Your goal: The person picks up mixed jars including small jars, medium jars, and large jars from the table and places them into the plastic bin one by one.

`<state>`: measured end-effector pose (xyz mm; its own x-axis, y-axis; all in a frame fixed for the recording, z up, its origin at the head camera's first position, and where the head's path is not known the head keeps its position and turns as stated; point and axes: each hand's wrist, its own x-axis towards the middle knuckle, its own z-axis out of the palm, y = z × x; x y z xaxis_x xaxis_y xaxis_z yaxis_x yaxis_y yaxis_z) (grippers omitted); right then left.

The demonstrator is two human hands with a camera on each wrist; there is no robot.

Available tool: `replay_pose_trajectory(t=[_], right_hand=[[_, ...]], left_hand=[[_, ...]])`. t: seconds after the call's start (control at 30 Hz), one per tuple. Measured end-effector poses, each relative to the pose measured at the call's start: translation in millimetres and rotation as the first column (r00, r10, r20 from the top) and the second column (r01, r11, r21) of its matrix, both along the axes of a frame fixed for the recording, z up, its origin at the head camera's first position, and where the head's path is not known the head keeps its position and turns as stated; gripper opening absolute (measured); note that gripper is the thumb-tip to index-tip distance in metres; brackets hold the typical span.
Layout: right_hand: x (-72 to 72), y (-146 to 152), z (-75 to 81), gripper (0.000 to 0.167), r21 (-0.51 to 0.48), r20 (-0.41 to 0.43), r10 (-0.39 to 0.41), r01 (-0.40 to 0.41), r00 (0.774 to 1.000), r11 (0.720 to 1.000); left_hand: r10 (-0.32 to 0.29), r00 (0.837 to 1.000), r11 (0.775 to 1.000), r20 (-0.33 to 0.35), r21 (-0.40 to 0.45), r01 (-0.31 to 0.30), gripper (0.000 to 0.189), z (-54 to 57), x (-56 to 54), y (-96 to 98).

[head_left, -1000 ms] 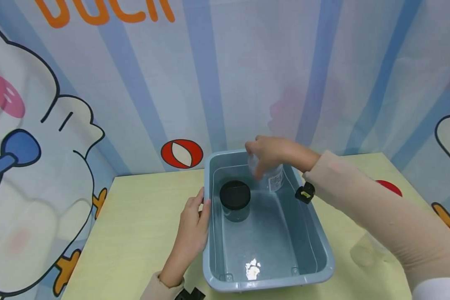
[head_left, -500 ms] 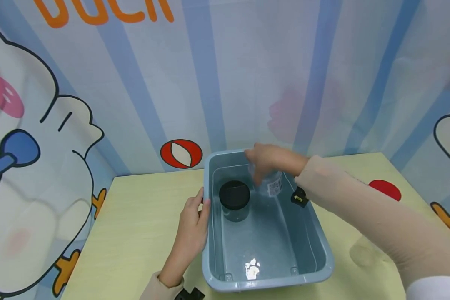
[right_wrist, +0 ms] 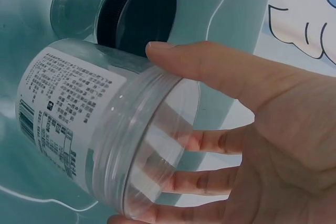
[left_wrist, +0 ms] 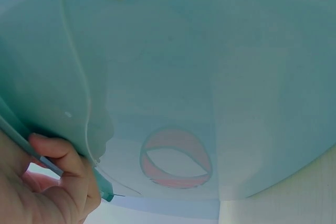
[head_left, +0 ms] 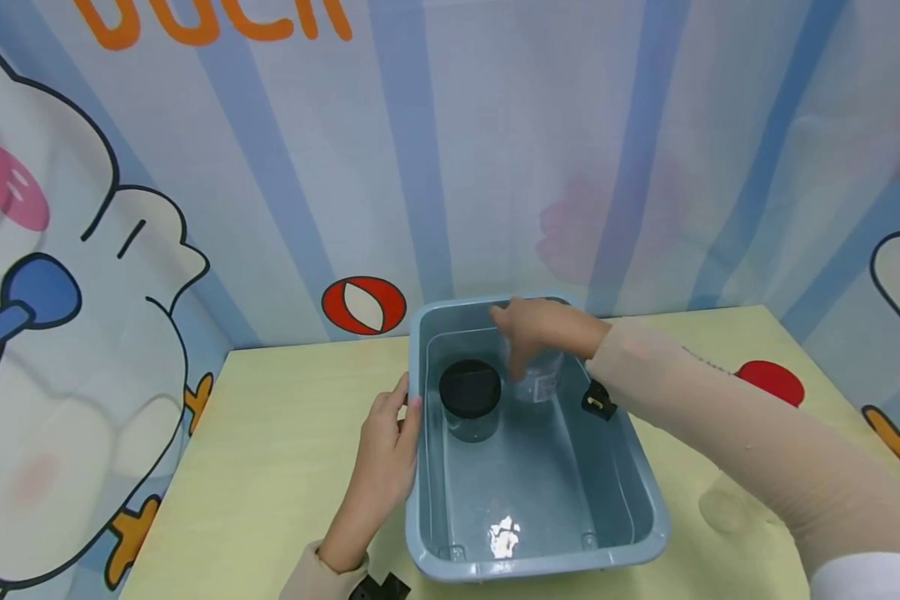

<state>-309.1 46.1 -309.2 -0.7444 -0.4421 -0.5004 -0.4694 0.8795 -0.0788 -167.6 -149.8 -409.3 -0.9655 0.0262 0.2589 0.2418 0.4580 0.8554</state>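
A blue plastic basin (head_left: pixel 536 570) stands on the table. My left hand (head_left: pixel 386 446) grips its left rim; in the left wrist view, thumb and fingers (left_wrist: pixel 79 177) close over the edge. At the basin's far end my right hand (head_left: pixel 536 329) holds a clear plastic jar (head_left: pixel 540 379) by its rim, thumb on one side and fingers (right_wrist: pixel 202 182) on the other. This jar carries a white printed label (right_wrist: pixel 68 103), and no lid shows on its mouth. Left of it in the basin stands another clear jar with a black lid (head_left: pixel 470 389); the two look very close.
Pale yellow tabletop (head_left: pixel 270 467) extends on both sides of the basin. A faint transparent round thing (head_left: pixel 735 504) lies to the right, partly under my sleeve. Behind the table hangs a printed cartoon curtain (head_left: pixel 495 150).
My right hand has lowered the clear jar further into the basin, moving slightly towards the black-lidded jar. The left hand stays on the rim.
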Motion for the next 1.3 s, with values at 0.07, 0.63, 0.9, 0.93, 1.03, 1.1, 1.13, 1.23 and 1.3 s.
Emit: replay_pose_trajectory(t=[0.07,0.63,0.9,0.93,1.03,1.1,1.13,1.23,1.3], right_hand=[[0.1,0.6,-1.9,0.104,-0.001,0.004,-0.001,0.001,1.0,1.0],[-2.8,-6.3,-18.9,0.109,0.073,0.015,-0.004,0.003,1.0,0.997],[-1.9,-7.1,-27.8,0.11,0.078,0.02,-0.017,0.015,1.0,0.997],[-2.6,-7.2,-28.8,0.11,0.083,0.023,-0.017,0.015,1.0,0.996],[-4.6,-7.8,-31.1,0.11,0.104,0.041,-0.014,0.01,0.999,0.995],[-5.1,-8.0,-32.0,0.111,0.11,0.056,-0.018,0.012,0.998,0.994],[-5.1,-8.0,-32.3,0.111,0.114,0.059,-0.019,0.012,0.998,0.993],[-4.5,-7.7,-33.9,0.111,0.114,0.066,-0.021,0.014,0.998,0.993],[-4.5,-7.4,-35.7,0.111,0.112,0.066,-0.019,0.012,0.998,0.994]], left_hand=[[-0.004,1.0,1.0,-0.005,-0.001,0.004,0.049,-0.7,-0.2,-0.2],[-0.009,1.0,1.0,-0.006,0.006,0.009,0.049,1.7,-0.9,-0.7],[-0.015,1.0,1.0,-0.016,0.004,0.015,0.048,0.0,-0.7,-1.0],[-0.015,1.0,1.0,-0.015,0.004,0.015,0.048,0.0,-0.8,-0.8],[-0.013,1.0,1.0,-0.012,0.005,0.013,0.048,0.1,-0.8,-0.5],[-0.01,1.0,1.0,-0.008,0.005,0.01,0.049,0.4,-0.6,-0.6],[-0.01,1.0,1.0,-0.007,0.004,0.01,0.049,0.6,-0.4,-0.7],[-0.009,1.0,1.0,-0.005,0.003,0.009,0.049,0.7,-0.3,-0.9],[-0.008,1.0,1.0,-0.006,0.003,0.008,0.049,0.6,-0.3,-0.9]])
